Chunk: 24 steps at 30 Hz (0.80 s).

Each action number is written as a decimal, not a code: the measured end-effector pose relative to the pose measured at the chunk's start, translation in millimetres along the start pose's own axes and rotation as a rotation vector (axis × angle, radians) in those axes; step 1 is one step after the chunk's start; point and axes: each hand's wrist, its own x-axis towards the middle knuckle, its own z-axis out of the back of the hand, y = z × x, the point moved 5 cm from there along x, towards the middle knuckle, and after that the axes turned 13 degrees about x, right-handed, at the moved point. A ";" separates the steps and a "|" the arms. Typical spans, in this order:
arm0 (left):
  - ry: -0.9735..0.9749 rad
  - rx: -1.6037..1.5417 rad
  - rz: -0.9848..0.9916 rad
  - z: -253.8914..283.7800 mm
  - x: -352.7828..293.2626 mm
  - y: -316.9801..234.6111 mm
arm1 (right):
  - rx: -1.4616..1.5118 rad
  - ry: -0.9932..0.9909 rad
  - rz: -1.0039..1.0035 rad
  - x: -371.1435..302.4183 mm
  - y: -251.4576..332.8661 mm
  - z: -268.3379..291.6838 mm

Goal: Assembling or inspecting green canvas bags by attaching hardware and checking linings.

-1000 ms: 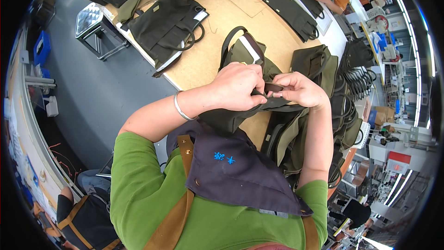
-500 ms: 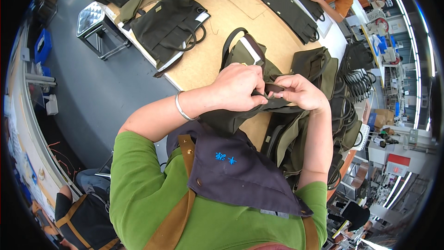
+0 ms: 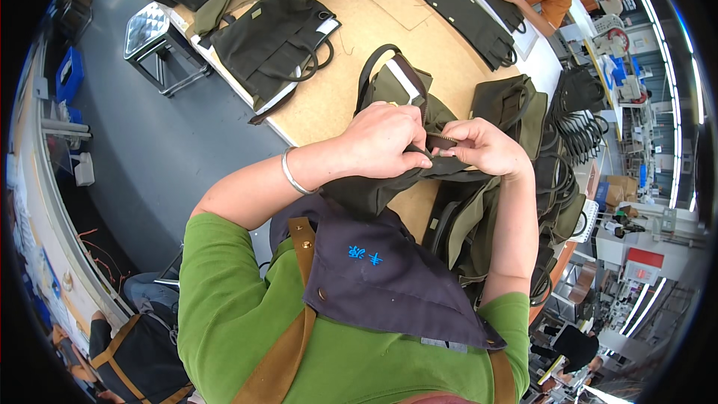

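I see the zip (image 3: 441,141) atop the bag (image 3: 366,193), its visible toothed stretch running crosswise between the hands, nearer the right hand (image 3: 490,146), whose fingertips pinch its edge. Left of it, the left hand (image 3: 385,138) pinches the bag's cloth. A stack (image 3: 479,217) sits right of the bag.

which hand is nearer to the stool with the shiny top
Left. The left hand is on the dark green bag, to the right of the stool; the right hand, on the same bag, is farther right, beyond the left hand.
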 end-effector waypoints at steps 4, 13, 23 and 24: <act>0.015 -0.004 0.003 -0.9 -0.1 0.8 | -0.004 0.011 0.020 0.6 0.7 -1.4; 0.053 0.017 0.059 0.6 -0.9 -1.1 | 0.020 0.020 0.053 0.6 -0.3 -2.9; 0.031 0.022 0.088 -1.8 -1.8 0.1 | 0.050 -0.007 0.013 0.5 -3.2 -4.4; 0.042 0.021 0.097 -1.7 -1.8 -0.1 | 0.051 -0.008 -0.003 -0.2 -2.3 -4.8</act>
